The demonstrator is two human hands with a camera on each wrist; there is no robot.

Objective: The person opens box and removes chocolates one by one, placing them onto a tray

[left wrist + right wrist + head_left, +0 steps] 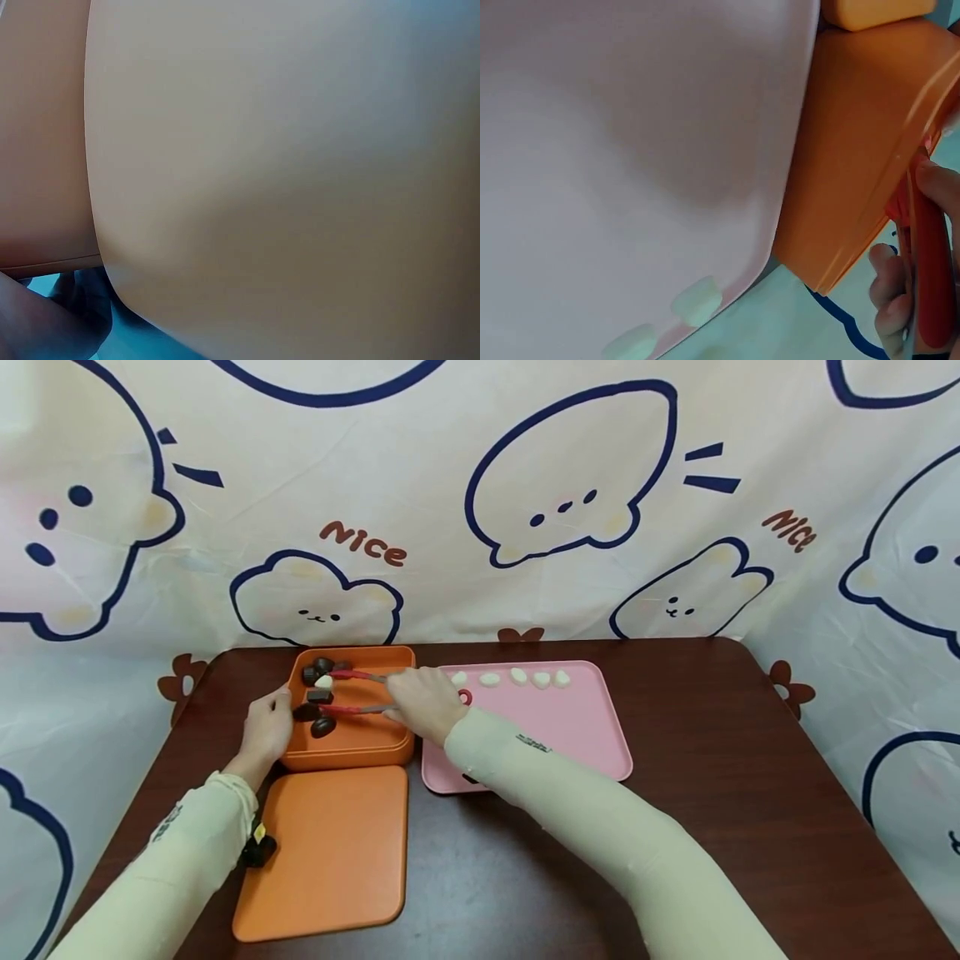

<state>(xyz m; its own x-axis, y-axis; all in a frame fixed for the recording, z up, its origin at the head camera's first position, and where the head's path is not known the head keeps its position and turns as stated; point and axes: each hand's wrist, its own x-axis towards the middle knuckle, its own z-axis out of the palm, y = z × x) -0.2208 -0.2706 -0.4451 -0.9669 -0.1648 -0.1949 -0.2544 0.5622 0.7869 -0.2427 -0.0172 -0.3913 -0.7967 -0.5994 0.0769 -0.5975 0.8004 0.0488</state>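
My right hand grips a pair of tongs with red handles, seen close up in the right wrist view. The tongs' two red tips stand spread apart inside an orange box. Near the upper tip lies a white piece, among several dark brown, chocolate-like pieces along the box's left side. With my left hand I hold the box by its left wall, fingers at the rim. In the left wrist view, part of that hand shows at the lower left.
Right of the box lies a pink tray with several white pieces along its back edge. An orange lid lies flat in front of the box. All stand on a dark brown table, with a printed curtain behind.
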